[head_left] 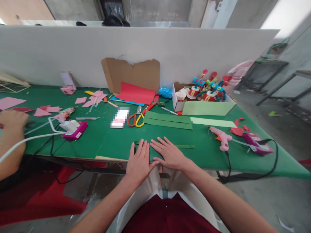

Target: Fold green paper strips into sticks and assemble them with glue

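Note:
My left hand [138,163] lies flat near the table's front edge, fingers stretched forward. Beside it, my right hand [170,155] is also flat, its fingers spread and pointing to the upper left. Both rest over a narrow green paper strip [186,146], whose middle is hidden under them; its right end shows past my right hand. Beyond my hands are wider dark green paper strips [167,120], a pale green strip [213,122], and two pairs of scissors, one with red and yellow handles [136,119] and one with red handles [149,107].
A pink glue gun [222,137] and a purple power block [259,144] with cords lie right. A white box [204,108] holds paper-cup figures. Red paper [136,94] leans near cardboard [143,71]. Left are another purple power block [75,131] and a co-worker's arm [12,142].

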Available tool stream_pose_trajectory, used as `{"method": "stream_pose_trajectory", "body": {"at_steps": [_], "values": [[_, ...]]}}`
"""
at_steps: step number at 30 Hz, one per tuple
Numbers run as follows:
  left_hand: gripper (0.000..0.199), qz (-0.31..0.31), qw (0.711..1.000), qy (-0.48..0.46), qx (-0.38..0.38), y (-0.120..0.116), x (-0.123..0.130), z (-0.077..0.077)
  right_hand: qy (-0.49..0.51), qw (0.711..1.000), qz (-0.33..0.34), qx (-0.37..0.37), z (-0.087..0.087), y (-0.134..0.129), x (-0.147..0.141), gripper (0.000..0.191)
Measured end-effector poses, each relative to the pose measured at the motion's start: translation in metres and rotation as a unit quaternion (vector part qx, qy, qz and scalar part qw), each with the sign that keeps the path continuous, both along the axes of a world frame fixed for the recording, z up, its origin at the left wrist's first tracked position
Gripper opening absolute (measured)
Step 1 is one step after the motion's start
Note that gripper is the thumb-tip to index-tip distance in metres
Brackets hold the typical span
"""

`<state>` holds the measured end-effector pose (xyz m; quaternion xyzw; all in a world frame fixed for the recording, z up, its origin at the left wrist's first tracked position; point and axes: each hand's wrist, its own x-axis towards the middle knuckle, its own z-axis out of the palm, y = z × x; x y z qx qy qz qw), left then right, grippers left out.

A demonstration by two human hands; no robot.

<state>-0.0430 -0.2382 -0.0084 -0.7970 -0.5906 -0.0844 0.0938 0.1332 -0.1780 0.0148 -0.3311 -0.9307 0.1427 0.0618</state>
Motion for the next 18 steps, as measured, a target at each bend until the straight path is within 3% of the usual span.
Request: {"method": "stream_pose_trajectory", "body": {"at_steps": [7,12,15,18], "values": [[0.069,0.038,0.999,-0.009,0.007,-0.004,-0.032,0.001,0.003,1.000,-0.003,0.003,0.000,-0.001,0.000,0.062],[0.066,0.102,0.995,-0.013,0.019,-0.001,-0.051,0.020,0.005,1.000,-0.001,0.007,-0.001,-0.001,0.000,0.062],[0.067,0.035,0.998,-0.037,0.026,0.002,-0.030,0.023,0.013,1.000,0.003,0.015,-0.002,-0.001,0.001,0.062],[0.071,-0.068,0.996,-0.056,-0.009,0.003,0.000,0.010,0.005,1.000,0.008,0.016,-0.002,0.000,0.000,0.062]]}}
